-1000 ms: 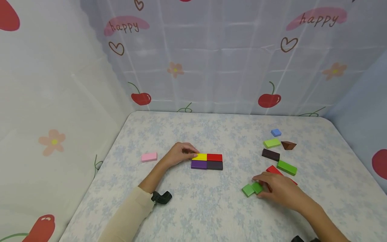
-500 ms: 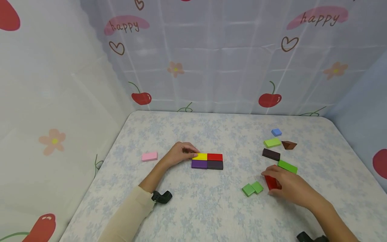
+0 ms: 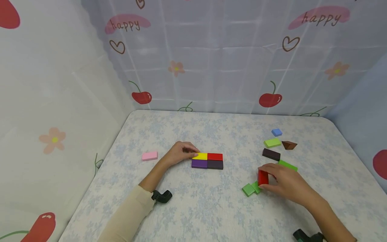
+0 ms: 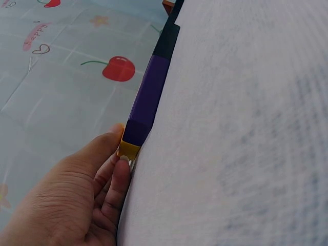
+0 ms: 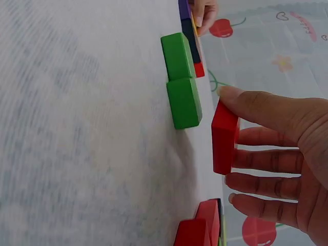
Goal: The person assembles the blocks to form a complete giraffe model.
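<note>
In the head view my left hand [image 3: 179,154] pinches the left end of a yellow block [image 3: 201,156]. That block lies flat against a red block [image 3: 215,157], a purple block [image 3: 199,163] and a dark block [image 3: 215,164], forming a two-by-two rectangle. The purple block [image 4: 148,95] stands out in the left wrist view. My right hand [image 3: 282,181] holds another red block [image 5: 224,138] between thumb and fingers, raised off the table. Two small green blocks [image 3: 248,190] touch each other just left of that hand.
Beyond the right hand lie a long green block [image 3: 288,165], a dark brown block [image 3: 271,154], a lime block [image 3: 272,143], a brown triangular block [image 3: 289,145] and a blue block [image 3: 276,132]. More red [image 5: 193,233] shows low in the right wrist view. A pink block [image 3: 149,156] lies left.
My right hand has moved from beside the small green blocks to a red block, taken hold of it and lifted it slightly leftward. My left hand stays on the yellow block.
</note>
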Available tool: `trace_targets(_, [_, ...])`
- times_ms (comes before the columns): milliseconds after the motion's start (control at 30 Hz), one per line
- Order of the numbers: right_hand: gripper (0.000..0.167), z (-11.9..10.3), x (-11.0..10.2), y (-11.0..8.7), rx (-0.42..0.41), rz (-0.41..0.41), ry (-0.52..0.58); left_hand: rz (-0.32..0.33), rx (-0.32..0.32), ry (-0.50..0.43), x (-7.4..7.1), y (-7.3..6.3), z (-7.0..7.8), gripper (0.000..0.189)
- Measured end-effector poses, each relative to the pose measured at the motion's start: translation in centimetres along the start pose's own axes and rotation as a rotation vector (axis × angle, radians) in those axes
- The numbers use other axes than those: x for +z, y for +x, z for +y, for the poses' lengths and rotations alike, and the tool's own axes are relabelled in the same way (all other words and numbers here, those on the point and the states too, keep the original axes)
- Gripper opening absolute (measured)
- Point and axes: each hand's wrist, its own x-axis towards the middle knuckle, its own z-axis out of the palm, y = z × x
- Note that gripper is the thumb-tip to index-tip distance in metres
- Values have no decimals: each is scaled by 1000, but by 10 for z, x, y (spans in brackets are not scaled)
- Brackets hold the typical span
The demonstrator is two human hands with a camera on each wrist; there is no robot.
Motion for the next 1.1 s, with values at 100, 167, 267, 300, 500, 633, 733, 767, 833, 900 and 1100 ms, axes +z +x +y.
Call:
trace_targets(100, [59,-14,-2,8,-14,-5,6,-7,12,-12,-2,-3,15,17])
trace_targets(167, [60,-24,-2,14,-34,-11,3,-9,21,-19,-3,-5,24,16])
trace_targets(267, [62,-41,3,23,-60,-29,3,-11,27,-20,-3,-6,29,16])
trace_targets(300, [62,-47,5,25,-72,-34,-2,-12,27,-17,-3,-5,27,16])
trace_targets(500, [61,-83,20,45,-154,-95,-28,-9,0,2,0,2,0,17])
trace_targets(633, [59,-102,32,55,-228,-106,-31,5,-12,-9,0,2,-6,16])
trace_targets(733, [58,-113,41,62,-273,-89,-35,8,-20,-16,0,1,-6,15])
trace_targets(767, [57,-116,43,63,-280,-85,-35,8,-21,-18,0,1,-6,15])
trace_targets(833, [57,-120,47,67,-272,-88,-30,3,-20,-16,-1,1,-5,14])
trace_targets(900, [58,-123,49,69,-251,-98,-17,-2,-18,-10,-2,0,-5,14])
trace_targets(1100, [59,-124,48,69,-182,-130,67,-10,-4,6,-2,0,-3,13])
